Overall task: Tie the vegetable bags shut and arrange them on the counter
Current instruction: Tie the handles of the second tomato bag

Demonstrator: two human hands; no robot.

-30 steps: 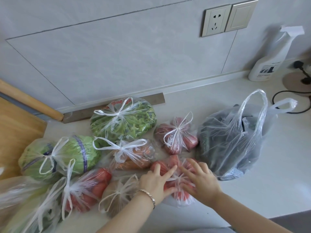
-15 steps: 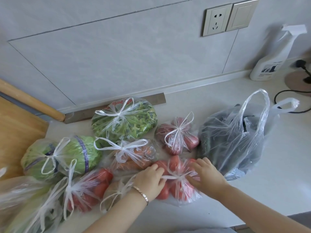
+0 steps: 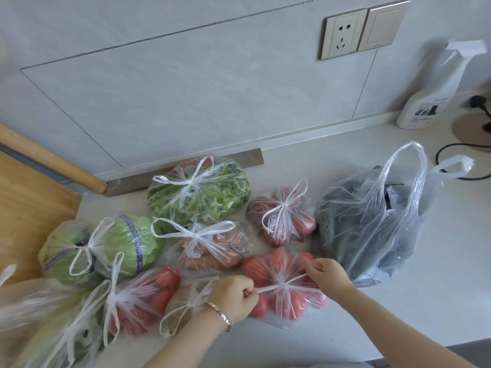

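Note:
A clear bag of red tomatoes (image 3: 285, 301) lies at the counter's front middle. My left hand (image 3: 235, 297) is fisted on its left handle and my right hand (image 3: 328, 274) pinches its right handle; both handles are stretched taut from a knot at the bag's centre. Tied bags surround it: leafy greens (image 3: 199, 193), cabbage (image 3: 106, 245), carrots (image 3: 210, 248), another tomato bag (image 3: 283, 219), a red vegetable bag (image 3: 140, 298) and a small brownish bag (image 3: 186, 304). To the right stands a large bag of dark vegetables (image 3: 369, 224) with its handles loose and untied.
A wooden board (image 3: 29, 208) and a wooden roller (image 3: 50, 160) sit at the left. More bagged greens (image 3: 39, 322) fill the lower left corner. A spray bottle (image 3: 430, 94), a plug and a black cable (image 3: 457, 160) stand at the back right. The counter edge (image 3: 398, 349) runs along the front.
My hands went from working close together over the tomato bag's top to pulling apart sideways, drawing its two handles tight into a knot.

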